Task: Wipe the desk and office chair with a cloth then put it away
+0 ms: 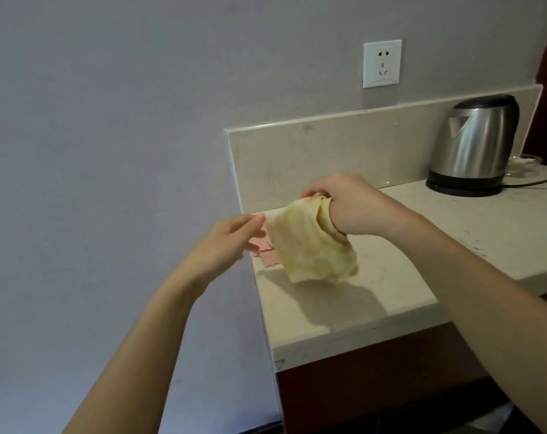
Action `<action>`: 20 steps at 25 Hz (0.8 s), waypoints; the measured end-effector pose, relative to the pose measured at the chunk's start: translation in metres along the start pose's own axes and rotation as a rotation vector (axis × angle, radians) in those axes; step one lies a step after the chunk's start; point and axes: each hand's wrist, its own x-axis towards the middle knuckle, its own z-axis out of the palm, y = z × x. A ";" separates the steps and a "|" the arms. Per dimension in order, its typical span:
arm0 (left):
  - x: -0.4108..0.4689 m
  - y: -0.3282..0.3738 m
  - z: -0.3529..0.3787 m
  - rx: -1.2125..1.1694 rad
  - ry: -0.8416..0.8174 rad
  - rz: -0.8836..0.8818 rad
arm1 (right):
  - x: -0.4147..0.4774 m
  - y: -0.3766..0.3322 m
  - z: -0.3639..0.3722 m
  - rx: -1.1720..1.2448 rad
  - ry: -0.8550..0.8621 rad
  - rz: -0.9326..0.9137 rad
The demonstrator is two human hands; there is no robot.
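Note:
A pale yellow cloth (312,245) hangs bunched from my right hand (350,205), which grips its top edge above the left end of the light stone counter (391,292). Its lower folds dangle just over the counter surface. A pink cloth with zigzag edges (267,256) lies flat on the counter's left corner, partly hidden behind the yellow one. My left hand (231,239) hovers to the left with its fingers stretched toward the yellow cloth's edge, fingertips close to it, holding nothing.
A steel electric kettle (475,145) stands on its base at the back right, its cord trailing right beside a glass dish (525,166). A stone backsplash (328,151) runs behind the counter, with a wall socket (382,63) above. Dark wood cabinet front (375,380) sits below.

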 end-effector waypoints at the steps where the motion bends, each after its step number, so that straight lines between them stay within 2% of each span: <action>1: 0.001 0.001 0.001 -0.055 -0.010 -0.057 | 0.001 -0.008 0.004 0.095 0.017 -0.037; 2: 0.002 0.002 0.000 -0.114 -0.002 -0.085 | 0.001 -0.013 0.008 0.226 0.031 -0.055; 4: 0.005 0.006 -0.008 -0.205 0.124 -0.070 | 0.000 -0.017 0.015 0.512 0.047 -0.029; 6: 0.011 0.010 -0.011 -0.239 0.252 -0.027 | -0.009 -0.007 0.019 0.601 0.056 0.005; 8: 0.020 0.012 0.006 -0.181 0.239 -0.034 | -0.023 0.016 0.019 0.445 0.007 0.009; 12: 0.032 -0.003 0.076 0.108 0.038 -0.157 | -0.062 0.068 0.005 0.108 -0.380 0.188; 14: 0.036 -0.011 0.096 0.313 0.061 -0.117 | -0.072 0.082 -0.006 0.082 -0.351 0.211; 17: 0.040 -0.014 0.100 0.679 0.195 0.020 | -0.072 0.075 -0.002 0.088 -0.155 0.048; 20: 0.034 -0.022 0.099 0.948 0.157 0.131 | -0.064 0.066 0.030 -0.165 -0.226 -0.168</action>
